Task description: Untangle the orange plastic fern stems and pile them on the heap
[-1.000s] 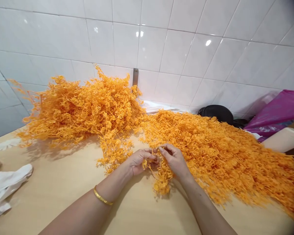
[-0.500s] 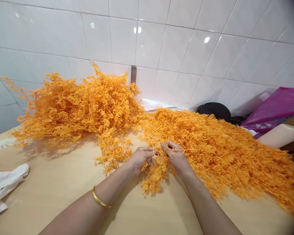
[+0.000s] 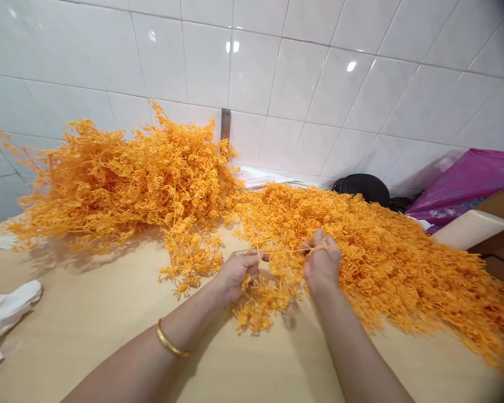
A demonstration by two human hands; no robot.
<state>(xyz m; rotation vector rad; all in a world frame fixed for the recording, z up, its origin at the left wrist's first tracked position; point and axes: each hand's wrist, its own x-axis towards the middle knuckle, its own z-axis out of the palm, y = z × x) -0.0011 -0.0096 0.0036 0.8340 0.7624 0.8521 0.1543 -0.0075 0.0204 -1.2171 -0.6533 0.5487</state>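
Note:
Between my two hands stretches an orange sprig (image 3: 283, 263) with thin stems and curly, spidery tufts, its lower tufts hanging close to the table. My left hand (image 3: 240, 274) is closed, pinching the stem at the sprig's left end. Further right, my right hand (image 3: 322, 262) is closed on the stem's other part; its fingers are slightly smeared by motion. Just beyond and right of my hands spreads a broad heap of the same orange sprigs (image 3: 382, 257). A taller, bushier orange pile (image 3: 138, 173) stands at the back left.
A tan table (image 3: 121, 330) lies under everything, against a white tiled wall (image 3: 252, 73). White gloves or cloth (image 3: 10, 310) lie at the left edge. Behind the right heap are a black case (image 3: 363, 187), a purple bag (image 3: 466, 184) and a pale roll (image 3: 472, 228).
My right hand has moved right and slightly up, away from my left hand, drawing the stem out between them. The left hand stays nearly in place. The view has shifted slightly.

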